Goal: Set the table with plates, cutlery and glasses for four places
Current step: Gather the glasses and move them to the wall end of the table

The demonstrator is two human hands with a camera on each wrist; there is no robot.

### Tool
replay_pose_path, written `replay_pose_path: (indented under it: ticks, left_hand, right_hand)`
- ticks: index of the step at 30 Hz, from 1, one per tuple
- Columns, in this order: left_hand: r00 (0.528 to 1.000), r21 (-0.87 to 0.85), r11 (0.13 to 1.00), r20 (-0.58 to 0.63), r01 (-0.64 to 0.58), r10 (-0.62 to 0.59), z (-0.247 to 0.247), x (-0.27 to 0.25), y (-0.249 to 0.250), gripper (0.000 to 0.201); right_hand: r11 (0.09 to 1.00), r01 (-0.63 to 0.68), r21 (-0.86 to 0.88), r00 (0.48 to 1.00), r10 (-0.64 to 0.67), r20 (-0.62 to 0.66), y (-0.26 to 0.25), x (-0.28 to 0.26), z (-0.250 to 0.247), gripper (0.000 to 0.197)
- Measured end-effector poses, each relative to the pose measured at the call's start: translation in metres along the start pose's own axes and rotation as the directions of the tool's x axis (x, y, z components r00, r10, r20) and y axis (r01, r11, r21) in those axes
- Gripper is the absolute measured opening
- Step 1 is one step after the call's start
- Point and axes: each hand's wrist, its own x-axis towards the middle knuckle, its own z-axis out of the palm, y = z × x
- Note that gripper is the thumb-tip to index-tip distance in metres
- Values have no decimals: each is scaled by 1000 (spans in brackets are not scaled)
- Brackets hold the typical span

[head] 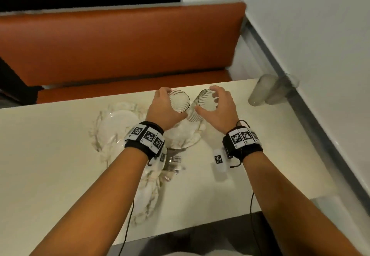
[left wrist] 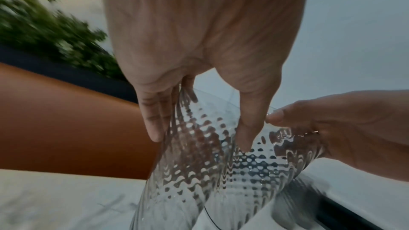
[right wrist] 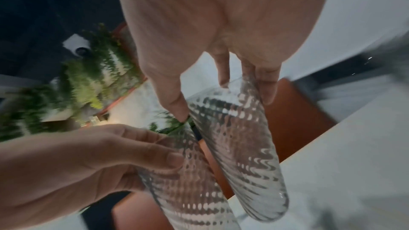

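Observation:
My left hand [head: 170, 103] grips one ribbed clear glass [head: 181, 100] by its rim, and my right hand [head: 206, 102] grips a second ribbed glass [head: 197, 113]. Both glasses hang tilted, side by side, bases close together above a marbled plate [head: 186, 139]. In the left wrist view my left hand [left wrist: 199, 141] holds its glass [left wrist: 194, 172] between fingers and thumb. In the right wrist view my right hand [right wrist: 225, 109] holds its glass [right wrist: 247, 146] the same way. Two more marbled plates [head: 114, 127] [head: 147, 197] lie on the white table [head: 50, 155]. Cutlery [head: 174, 162] lies between the plates.
Two more glasses [head: 260, 90], blurred, stand at the table's far right corner by the white wall [head: 320, 45]. An orange bench seat [head: 120, 45] runs along the far side of the table. Cables trail from both wrist bands.

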Motion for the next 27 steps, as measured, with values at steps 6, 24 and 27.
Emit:
replay_pose_path:
  ticks: [6, 24, 27]
  left_hand:
    - [983, -8, 999, 176, -42, 43, 121, 28, 85, 105]
    - [965, -31, 997, 251, -65, 70, 285, 70, 193, 99]
    - [971, -83, 996, 236, -13, 33, 295, 76, 199, 99]
  right_hand:
    - [969, -230, -94, 971, 222, -93, 112, 9, -92, 91]
    - [856, -503, -118, 860, 483, -162, 265, 54, -191, 107]
    - [863, -491, -122, 867, 471, -163, 271, 62, -198, 101]
